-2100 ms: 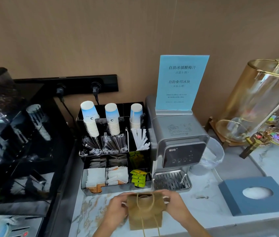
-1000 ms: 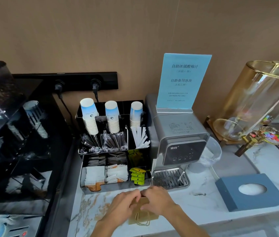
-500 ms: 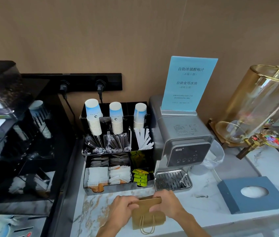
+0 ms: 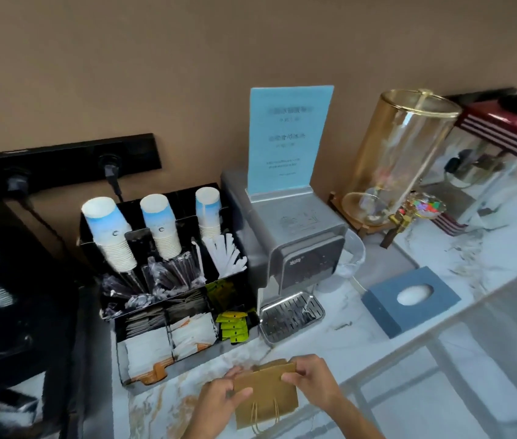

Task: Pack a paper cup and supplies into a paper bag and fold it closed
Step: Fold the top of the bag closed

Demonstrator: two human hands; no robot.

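A brown paper bag [image 4: 265, 396] is held flat on the near edge of the marble counter [image 4: 361, 337]. Its top fold is pinched by the left hand [image 4: 222, 399] and right hand [image 4: 311, 380], in front of the black organizer [image 4: 168, 280].

Brown paper bag [image 4: 266, 397] flat on marble counter [image 4: 361, 337], top folded, handles toward viewer.

Bare counter [image 4: 346, 340] right of bag; organizer [image 4: 168, 280] (crowded) blocks behind.
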